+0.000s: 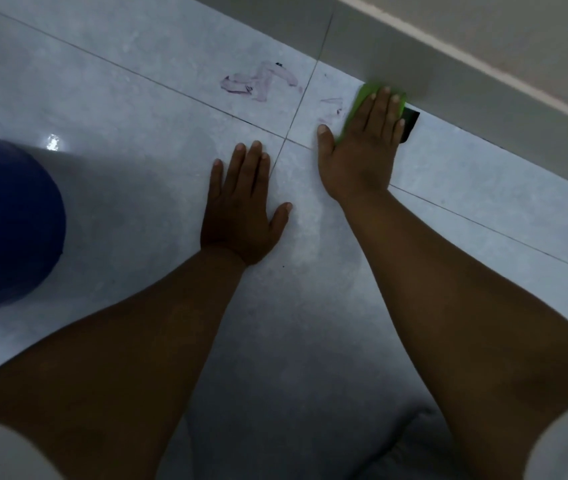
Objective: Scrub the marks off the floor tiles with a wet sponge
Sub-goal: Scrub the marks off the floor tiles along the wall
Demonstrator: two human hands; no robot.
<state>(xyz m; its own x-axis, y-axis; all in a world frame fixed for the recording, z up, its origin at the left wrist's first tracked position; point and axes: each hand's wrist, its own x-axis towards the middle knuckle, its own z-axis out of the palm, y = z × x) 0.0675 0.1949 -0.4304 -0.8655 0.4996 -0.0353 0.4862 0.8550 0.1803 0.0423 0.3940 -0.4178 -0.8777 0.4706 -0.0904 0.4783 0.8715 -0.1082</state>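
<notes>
Right now the right hand (362, 140) is pressing a green sponge (365, 95) flat against the floor tiles (137, 109), tight up by the skirting board (449, 81).

Its fingers are lying spread and extended over the sponge, pinning rather than clutching it. The left hand (241, 213) is resting open, palm down, bracing nearer the person. The big purple marks (258, 81) are sitting to the left of the sponge, across the grout line (305, 95), well short of the wall; fainter smears (331, 109) are lying just beside the thumb. I'd judge the right hand is the nearer one, needing a sideways stroke leftward.
</notes>
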